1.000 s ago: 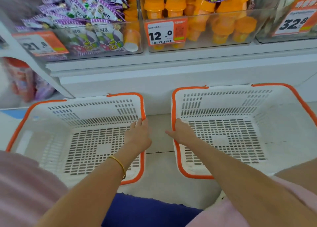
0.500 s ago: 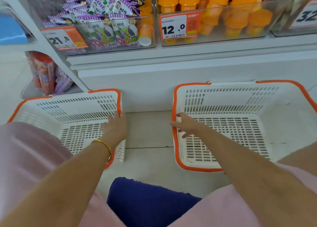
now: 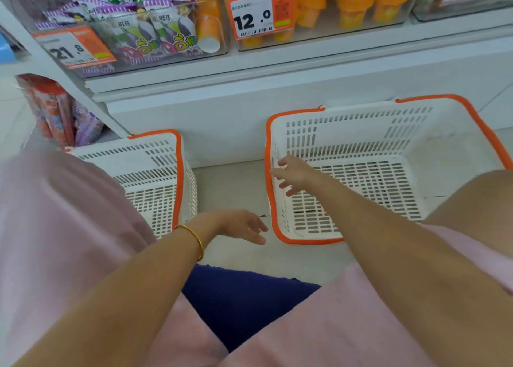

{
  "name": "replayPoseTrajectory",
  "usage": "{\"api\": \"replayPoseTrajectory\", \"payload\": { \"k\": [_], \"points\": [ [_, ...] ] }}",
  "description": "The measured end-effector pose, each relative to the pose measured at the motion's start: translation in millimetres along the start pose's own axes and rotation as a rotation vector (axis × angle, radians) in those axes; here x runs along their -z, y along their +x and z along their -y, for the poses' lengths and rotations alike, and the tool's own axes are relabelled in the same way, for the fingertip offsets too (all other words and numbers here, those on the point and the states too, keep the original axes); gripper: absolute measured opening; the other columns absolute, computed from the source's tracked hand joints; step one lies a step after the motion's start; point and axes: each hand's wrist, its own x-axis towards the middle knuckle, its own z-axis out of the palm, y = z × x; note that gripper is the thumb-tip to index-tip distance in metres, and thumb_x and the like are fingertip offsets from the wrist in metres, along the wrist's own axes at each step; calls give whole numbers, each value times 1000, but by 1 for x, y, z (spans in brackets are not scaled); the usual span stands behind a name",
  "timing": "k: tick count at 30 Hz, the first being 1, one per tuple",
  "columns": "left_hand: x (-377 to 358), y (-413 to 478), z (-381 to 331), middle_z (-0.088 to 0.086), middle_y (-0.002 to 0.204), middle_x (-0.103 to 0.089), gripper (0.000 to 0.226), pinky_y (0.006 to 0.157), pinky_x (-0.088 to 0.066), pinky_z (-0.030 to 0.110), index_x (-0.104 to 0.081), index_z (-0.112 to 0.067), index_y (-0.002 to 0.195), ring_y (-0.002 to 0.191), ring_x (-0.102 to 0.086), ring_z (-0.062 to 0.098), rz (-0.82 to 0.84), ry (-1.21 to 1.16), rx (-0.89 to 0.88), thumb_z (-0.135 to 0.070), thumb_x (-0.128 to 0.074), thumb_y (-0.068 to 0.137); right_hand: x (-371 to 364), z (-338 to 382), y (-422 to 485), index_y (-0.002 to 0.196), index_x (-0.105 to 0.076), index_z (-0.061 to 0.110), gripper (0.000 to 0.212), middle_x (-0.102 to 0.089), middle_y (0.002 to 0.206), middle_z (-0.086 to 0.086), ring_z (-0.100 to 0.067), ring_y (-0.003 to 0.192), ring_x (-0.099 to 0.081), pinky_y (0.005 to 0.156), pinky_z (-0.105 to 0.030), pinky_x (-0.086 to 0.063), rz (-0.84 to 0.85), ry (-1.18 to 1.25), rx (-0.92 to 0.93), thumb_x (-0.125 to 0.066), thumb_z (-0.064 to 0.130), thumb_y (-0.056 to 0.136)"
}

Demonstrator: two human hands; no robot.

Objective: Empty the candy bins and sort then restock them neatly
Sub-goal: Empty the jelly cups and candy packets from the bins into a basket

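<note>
Barely begun: 2 baskets [image 3: 361,133] empty on the floor [image 3: 230,189], candy bins [image 3: 133,36] full. Left grip [image 3: 238,225] and right grip [image 3: 294,173] wide, holding nothing.

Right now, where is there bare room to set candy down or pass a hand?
Free: the inside of the right basket, past the right hand at its left rim; the left basket, partly hidden by a sleeve; the floor strip between them, beyond the left hand. Crowded: the purple-packet bin and orange-cup bin above.
</note>
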Motion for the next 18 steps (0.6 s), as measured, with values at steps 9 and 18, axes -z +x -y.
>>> {"api": "replayPoseTrajectory", "payload": {
  "k": [9, 18],
  "points": [
    [10, 32, 22, -6, 130, -54, 41, 98, -46, 34, -50, -24, 132, 117, -54, 17, -1, -574, -22, -32, -58, 93, -18, -14, 19, 138, -40, 16, 45, -57, 117, -10, -27, 101, -61, 80, -40, -57, -46, -22, 34, -48, 34, 97],
    [32, 76, 23, 11, 126, -53, 36, 93, -49, 34, -47, -9, 133, 110, -54, 21, -631, -1237, 234, -10, -45, 97, -11, -10, 23, 137, -40, 16, 44, -56, 103, -3, -25, 94, -63, 75, -41, -58, 13, -34, 27, -50, 29, 97]
  ]
}}
